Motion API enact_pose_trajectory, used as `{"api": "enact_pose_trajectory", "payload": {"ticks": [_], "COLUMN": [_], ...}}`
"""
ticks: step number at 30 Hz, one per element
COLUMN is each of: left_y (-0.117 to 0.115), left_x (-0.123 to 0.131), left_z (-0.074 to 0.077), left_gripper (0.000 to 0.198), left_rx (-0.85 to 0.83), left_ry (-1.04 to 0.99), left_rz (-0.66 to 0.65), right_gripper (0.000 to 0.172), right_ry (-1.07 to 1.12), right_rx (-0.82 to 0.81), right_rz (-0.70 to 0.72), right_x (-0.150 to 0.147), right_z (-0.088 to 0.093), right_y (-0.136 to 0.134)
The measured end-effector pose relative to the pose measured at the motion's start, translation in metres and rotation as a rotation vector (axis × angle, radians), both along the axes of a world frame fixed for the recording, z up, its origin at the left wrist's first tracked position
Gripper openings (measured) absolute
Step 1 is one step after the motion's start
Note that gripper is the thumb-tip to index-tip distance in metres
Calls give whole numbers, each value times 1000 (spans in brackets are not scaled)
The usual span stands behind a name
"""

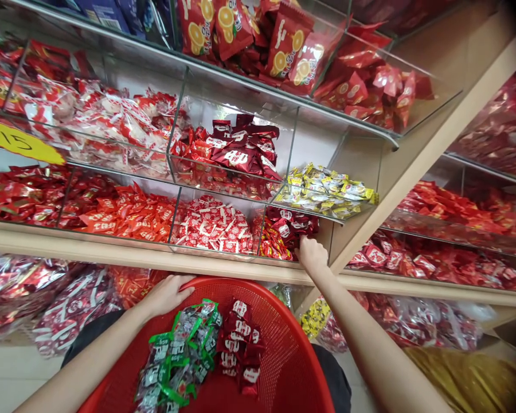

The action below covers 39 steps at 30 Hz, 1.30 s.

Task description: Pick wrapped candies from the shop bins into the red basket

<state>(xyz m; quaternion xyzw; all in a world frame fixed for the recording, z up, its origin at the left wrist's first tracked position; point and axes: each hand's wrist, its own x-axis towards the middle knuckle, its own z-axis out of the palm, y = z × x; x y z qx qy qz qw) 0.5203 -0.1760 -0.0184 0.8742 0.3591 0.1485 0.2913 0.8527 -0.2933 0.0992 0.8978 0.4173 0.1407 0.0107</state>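
My left hand grips the far rim of a red plastic basket held in front of me. Inside the basket lie several green-and-silver candy packets and several dark red candy packets. My right hand reaches into the rightmost bin of the lower shelf, fingers curled down among dark red candy packets. What the fingers hold is hidden.
Clear acrylic bins on sloped shelves hold red-and-white sweets, orange-red sweets, yellow sweets and dark red ones. A yellow price tag reads 15. Large bagged sweets sit under the shelf edge.
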Motion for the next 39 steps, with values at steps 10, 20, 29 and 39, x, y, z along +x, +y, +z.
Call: {"api": "enact_pose_trajectory", "payload": {"ticks": [10,20,29,39], "left_y": [3,3,1,-1], "left_x": [-1,-1,1,1], "left_z": [-7,-5,-1,1], "left_gripper": [46,45,47,50], "left_rx": [88,49,15,28], "left_ry": [28,16,4,26], "left_rz": [-40,-15,-10,-9], "right_gripper": [31,24,10,33], "right_ry": [-6,-65,-60,965], "right_rx": [-75,-113,-113,493], "right_rz": [50,143,220,442], "right_x": [0,13,32,-4], "right_z": [3,13,37,48], "right_y": [7,-11,-35,-85]}}
